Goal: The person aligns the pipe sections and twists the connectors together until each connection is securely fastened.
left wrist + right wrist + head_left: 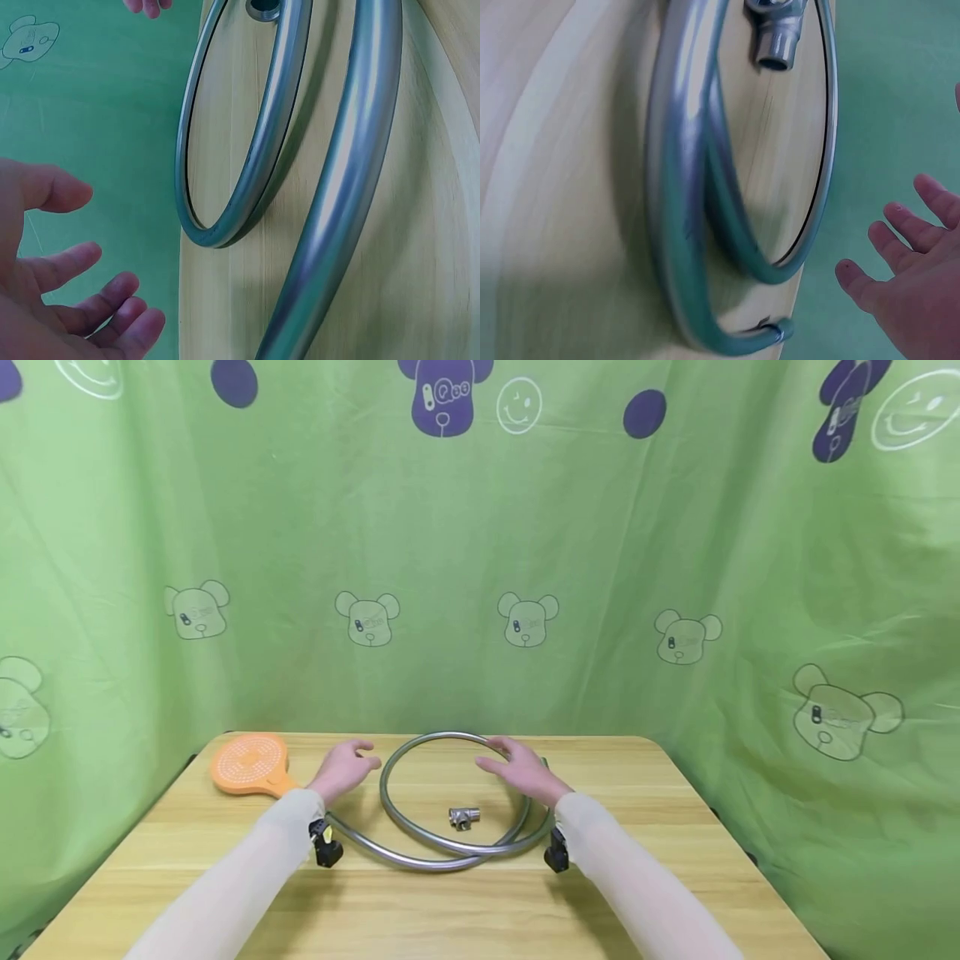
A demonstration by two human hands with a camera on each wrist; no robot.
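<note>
A silvery grey flexible hose (pixel 423 863) lies in loose coils on the wooden table. Within its loop rests a small metal tee fitting (pixel 463 817), part of which shows in the right wrist view. My left hand (pixel 345 768) hovers by the coil's left side, fingers spread and slightly bent, holding nothing. Across from it, my right hand (pixel 522 768) hangs over the coil's right side, its fingers loosely spread and its grasp empty. In the right wrist view one hose end (pixel 781 328) lies near the table's far edge.
Left of my left hand lies an orange paddle-shaped thing (pixel 249 764) with a round, pale-dotted face; my sleeve partly hides its handle. A green printed curtain (pixel 450 685) hangs behind and on both sides of the table (pixel 420 918).
</note>
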